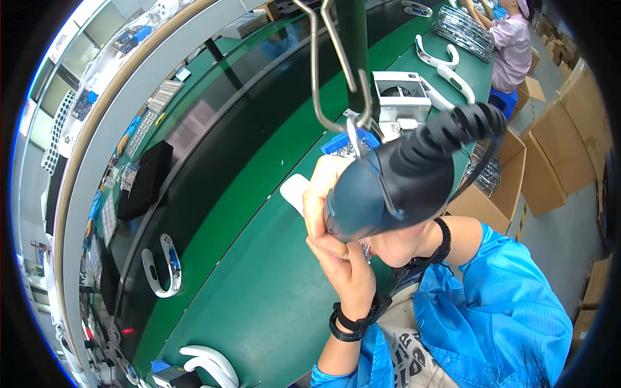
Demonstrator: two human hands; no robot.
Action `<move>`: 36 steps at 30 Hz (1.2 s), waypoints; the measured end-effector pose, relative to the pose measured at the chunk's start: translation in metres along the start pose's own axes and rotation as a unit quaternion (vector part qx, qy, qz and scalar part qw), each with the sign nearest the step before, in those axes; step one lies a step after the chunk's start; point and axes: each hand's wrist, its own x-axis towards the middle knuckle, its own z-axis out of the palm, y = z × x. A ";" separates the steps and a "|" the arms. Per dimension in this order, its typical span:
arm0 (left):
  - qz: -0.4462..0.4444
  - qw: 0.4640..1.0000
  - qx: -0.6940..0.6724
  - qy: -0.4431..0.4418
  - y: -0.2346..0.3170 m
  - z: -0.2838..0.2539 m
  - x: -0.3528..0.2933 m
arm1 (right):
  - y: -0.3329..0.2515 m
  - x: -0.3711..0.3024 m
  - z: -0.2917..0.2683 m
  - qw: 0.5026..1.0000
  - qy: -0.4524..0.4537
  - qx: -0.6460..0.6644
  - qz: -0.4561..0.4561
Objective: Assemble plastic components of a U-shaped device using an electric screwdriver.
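Observation:
A black power screwdriver (394, 187) with a coiled cord hangs tilted from a metal hook, close to the view. My right hand (320, 194) is closed round it; the tool's body covers much of the palm. Just below, my left hand (346, 268) is closed, its fingers pressed together against the right hand's fingers. A smooth white plastic part (295, 193) sticks out beyond the fingers, and my left hand seems to hold it, though the hold is mostly hidden. A small bit of shiny metal (367, 249) shows beside the left thumb. The screwdriver's tip cannot be made out.
Behind the hands are a blue bin (352, 143) of small metal parts and a white box-shaped device (401, 97). White curved parts (162, 266) lie across the green bench (259, 284). Cardboard boxes (556, 149) line the right, where a co-worker (511, 45) sits.

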 end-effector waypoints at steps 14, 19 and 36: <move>-0.225 0.926 -0.292 -0.078 0.019 -0.015 -0.015 | 0.008 0.009 -0.002 0.989 0.060 0.072 -0.110; -0.225 0.905 -0.353 -0.079 0.021 -0.019 -0.023 | -0.001 -0.017 -0.053 0.969 0.100 0.144 -0.174; -0.201 0.891 -0.404 -0.054 0.014 -0.030 -0.016 | 0.027 -0.093 -0.012 0.882 0.087 -0.460 -0.059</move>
